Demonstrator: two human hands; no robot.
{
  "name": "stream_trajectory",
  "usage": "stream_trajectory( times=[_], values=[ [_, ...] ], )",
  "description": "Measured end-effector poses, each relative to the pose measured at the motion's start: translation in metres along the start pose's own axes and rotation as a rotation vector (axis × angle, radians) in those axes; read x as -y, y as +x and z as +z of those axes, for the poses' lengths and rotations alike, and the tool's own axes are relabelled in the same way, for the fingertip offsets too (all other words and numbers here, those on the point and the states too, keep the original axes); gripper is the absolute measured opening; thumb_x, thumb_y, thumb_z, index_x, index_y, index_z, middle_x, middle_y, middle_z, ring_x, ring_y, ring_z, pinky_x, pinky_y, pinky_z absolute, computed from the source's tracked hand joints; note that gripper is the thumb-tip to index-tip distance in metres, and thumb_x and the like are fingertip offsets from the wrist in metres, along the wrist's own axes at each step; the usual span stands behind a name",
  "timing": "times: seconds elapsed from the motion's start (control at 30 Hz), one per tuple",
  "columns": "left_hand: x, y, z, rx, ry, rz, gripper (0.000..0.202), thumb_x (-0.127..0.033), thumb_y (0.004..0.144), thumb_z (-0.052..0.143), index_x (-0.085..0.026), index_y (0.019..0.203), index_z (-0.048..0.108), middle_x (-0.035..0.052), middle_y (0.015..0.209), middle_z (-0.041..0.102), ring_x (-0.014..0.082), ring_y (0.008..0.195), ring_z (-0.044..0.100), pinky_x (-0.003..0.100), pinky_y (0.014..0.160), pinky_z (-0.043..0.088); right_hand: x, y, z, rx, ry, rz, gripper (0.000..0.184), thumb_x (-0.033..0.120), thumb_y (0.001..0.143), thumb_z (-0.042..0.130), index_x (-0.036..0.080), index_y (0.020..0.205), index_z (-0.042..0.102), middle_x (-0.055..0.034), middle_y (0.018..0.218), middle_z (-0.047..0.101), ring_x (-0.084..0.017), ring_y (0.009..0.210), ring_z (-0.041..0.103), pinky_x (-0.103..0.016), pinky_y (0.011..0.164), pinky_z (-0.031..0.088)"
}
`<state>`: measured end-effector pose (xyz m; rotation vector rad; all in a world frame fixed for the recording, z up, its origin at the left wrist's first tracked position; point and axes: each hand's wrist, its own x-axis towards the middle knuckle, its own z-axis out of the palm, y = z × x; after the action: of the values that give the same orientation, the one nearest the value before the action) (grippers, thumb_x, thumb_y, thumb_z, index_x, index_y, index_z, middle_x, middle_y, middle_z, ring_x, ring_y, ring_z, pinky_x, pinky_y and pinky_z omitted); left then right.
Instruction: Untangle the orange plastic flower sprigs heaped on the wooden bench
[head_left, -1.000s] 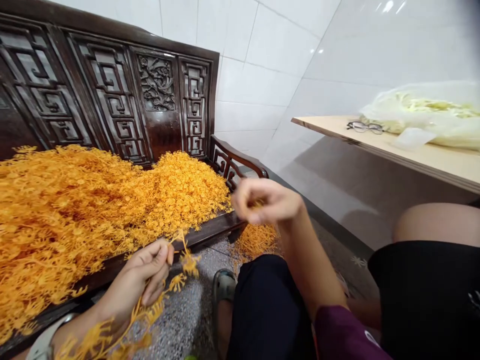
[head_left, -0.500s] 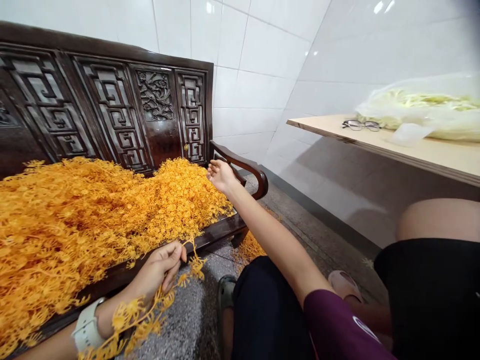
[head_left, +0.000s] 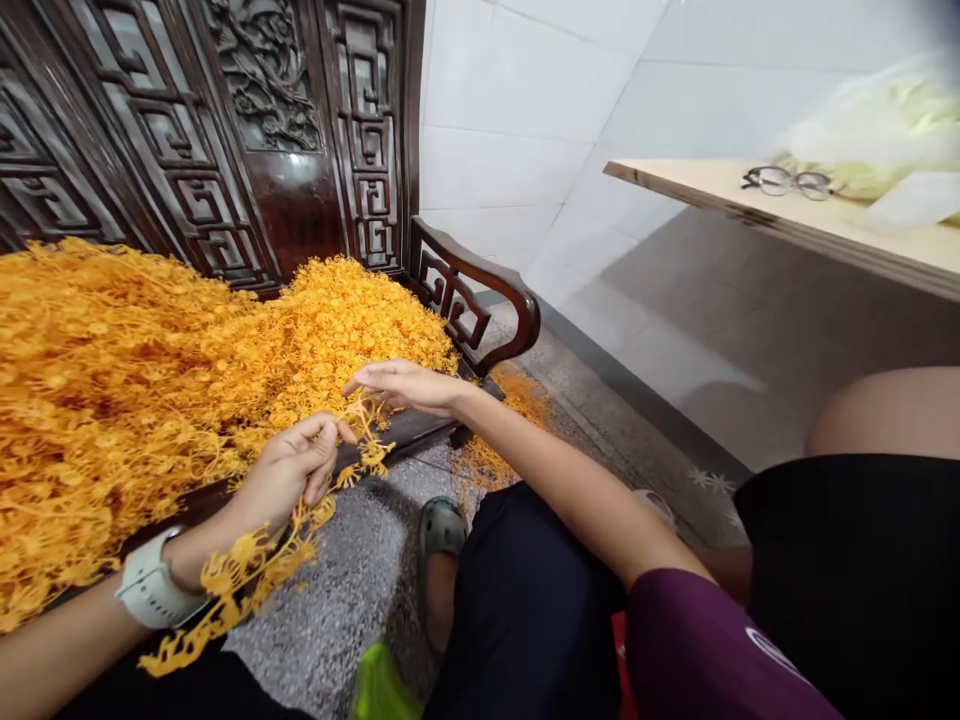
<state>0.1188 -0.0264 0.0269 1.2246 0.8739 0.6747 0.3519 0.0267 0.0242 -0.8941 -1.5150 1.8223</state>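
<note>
My left hand (head_left: 292, 465), with a pale watch (head_left: 161, 585) at its wrist, is closed on an orange plastic flower strand (head_left: 300, 540). One end of the strand sticks up past my fingertips; the rest trails down beside my wrist. My right hand (head_left: 405, 385) is just above that upper end, its fingers stretched out; whether they touch it I cannot tell. Behind both hands lies a big heap of similar orange plastic pieces (head_left: 135, 380) on a dark carved wooden bench (head_left: 292, 215).
The bench's curved armrest (head_left: 517, 310) rises beyond my right hand. More orange pieces (head_left: 506, 430) lie on the floor. At right, a wooden board (head_left: 697, 185) carries glasses (head_left: 787, 182) and a bag of pale green pieces (head_left: 870, 140). Another person's leg (head_left: 885, 410) is close on the right.
My right hand has come down and left from near the armrest to the strand's upper end. My left hand keeps hold of the strand. The view has tilted down.
</note>
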Motion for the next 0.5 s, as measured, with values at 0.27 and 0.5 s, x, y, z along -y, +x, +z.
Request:
stream_trajectory(
  times=[0.27, 0.5],
  values=[
    [-0.002, 0.01, 0.003, -0.015, -0.108, 0.008, 0.031, -0.049, 0.093, 0.071, -0.019, 0.091, 0.062, -0.0091, 0.04, 0.039, 0.0078, 0.035, 0.024, 0.019, 0.04, 0.027, 0.018, -0.031, -0.022, 0.146, -0.225, -0.074, 0.053, 0.061, 0.1, 0.058, 0.015, 0.075, 0.067, -0.0044, 0.079, 0.065, -0.012, 0.073, 0.056, -0.025, 0.072, 0.047],
    [-0.008, 0.006, -0.007, -0.025, -0.151, -0.022, 0.021, -0.038, 0.098, 0.068, -0.019, 0.096, 0.061, -0.0086, 0.045, 0.039, 0.008, 0.041, 0.028, 0.018, 0.043, 0.031, 0.008, -0.039, -0.037, 0.236, -0.109, 0.008, 0.036, 0.048, 0.091, 0.076, 0.016, 0.104, 0.067, 0.0055, 0.066, 0.055, -0.009, 0.06, 0.049, -0.024, 0.062, 0.043]
  ],
)
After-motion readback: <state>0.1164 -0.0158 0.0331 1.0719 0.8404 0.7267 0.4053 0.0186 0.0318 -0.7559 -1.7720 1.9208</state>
